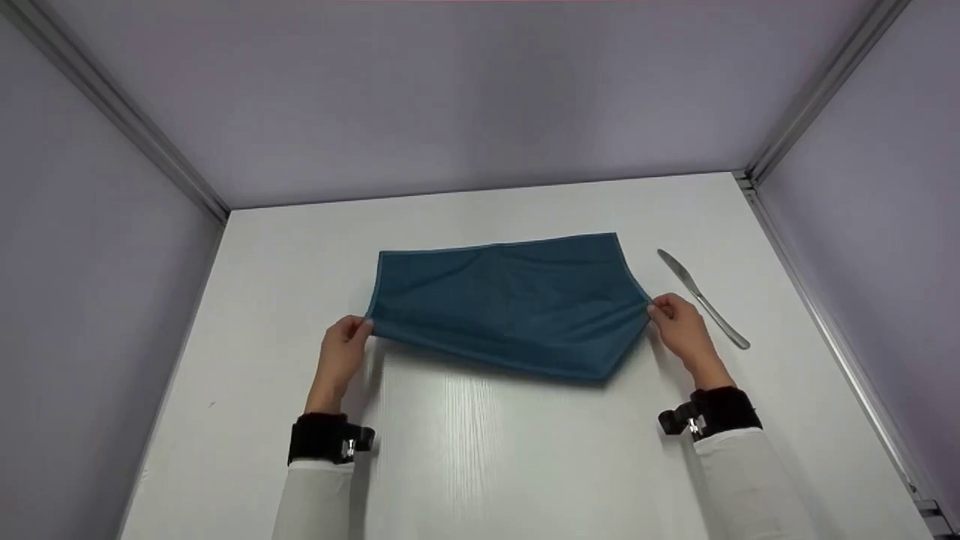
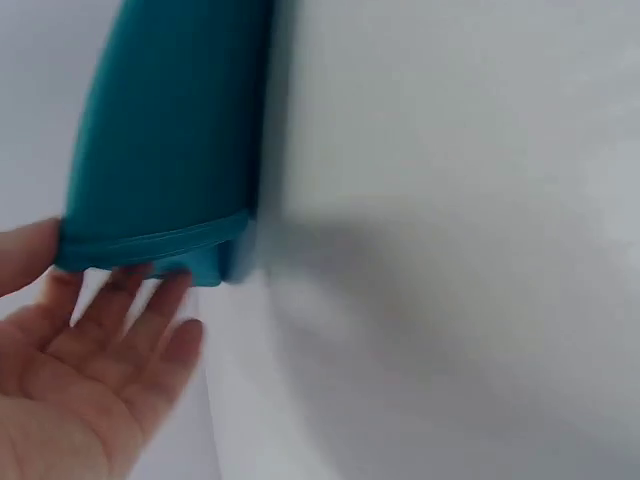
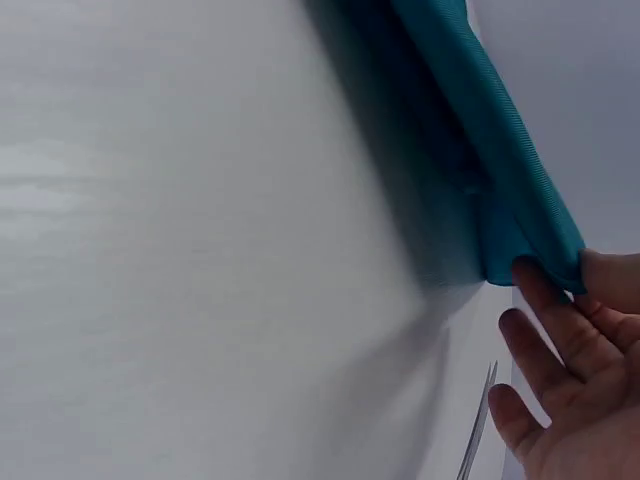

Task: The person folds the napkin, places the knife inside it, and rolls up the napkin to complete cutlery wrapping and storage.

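Teal fabric cloth [image 1: 510, 304], hemmed edges, folded double: I log it near the middle of the white wood-grain table [image 1: 480, 465], far edge lying on the surface, near edge lifted clear and sagging to a low point toward its right side. A shadow falls on the table beneath the raised part.

Left hand [image 1: 341, 356]: at the cloth's left near corner, thumb and forefinger pinching the hem. In the left wrist view the thumb sits on top of the corner [image 2: 150, 245] and the fingers [image 2: 120, 330] lie loosely underneath, spread a little.

Right hand [image 1: 679, 326]: at the cloth's right near corner, pinching it the same way. The right wrist view shows the fingertips [image 3: 535, 300] just under the fold, the corner [image 3: 530, 240] caught between them and the thumb.

Black wrist straps [image 1: 326, 439] on both arms, white sleeves [image 1: 750, 480] behind them.

Silver metal table knife [image 1: 701, 298]: flat on the table just to the right of the cloth, lying diagonally, blade pointing away, near the right hand but apart from it.

Grey booth walls [image 1: 480, 97] with metal corner rails stand behind and to either side of the cloth.
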